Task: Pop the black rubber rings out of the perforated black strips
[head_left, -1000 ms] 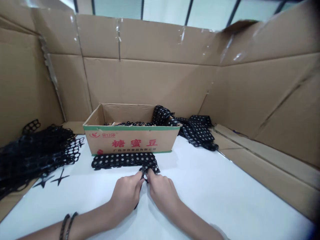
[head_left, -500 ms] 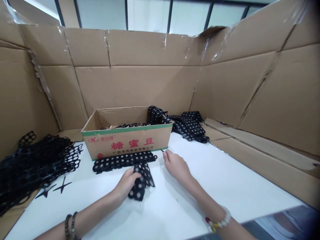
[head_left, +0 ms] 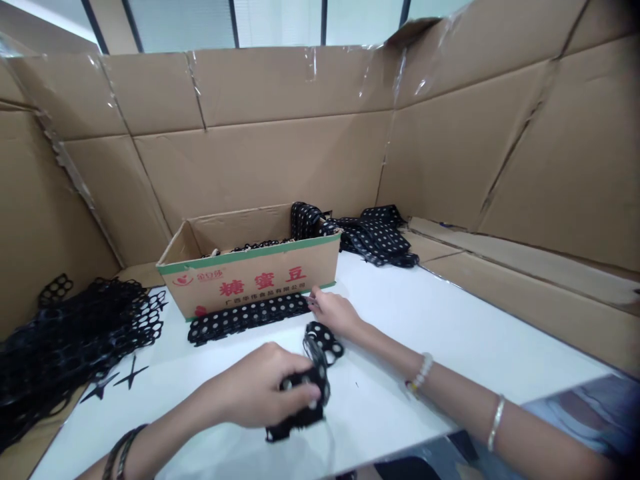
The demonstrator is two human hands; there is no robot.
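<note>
My left hand (head_left: 270, 387) is closed around a bunched black strip with white dots (head_left: 305, 397), thumb on top, above the white table. A loose end of this strip curls up past the fingers toward the right. A flat black dotted strip pile (head_left: 250, 317) lies along the front of a cardboard box (head_left: 260, 277). At that pile's right end my right hand (head_left: 333, 310) has its fingertips pinched together. What sits between them is too small to make out. Inside the box are black ring-patterned pieces, and a dotted strip bundle (head_left: 306, 220) hangs over its right end.
A heap of black perforated netting (head_left: 85, 340) lies at the left, with black star-shaped scraps (head_left: 131, 373) beside it. More dotted strips (head_left: 377, 237) lie right of the box. Taped cardboard walls (head_left: 280, 153) surround the white table (head_left: 400, 320).
My left hand has moved nearer and right, carrying the bunched strip. The right hand has shifted slightly left to the pile's end. The view has tilted a little.
</note>
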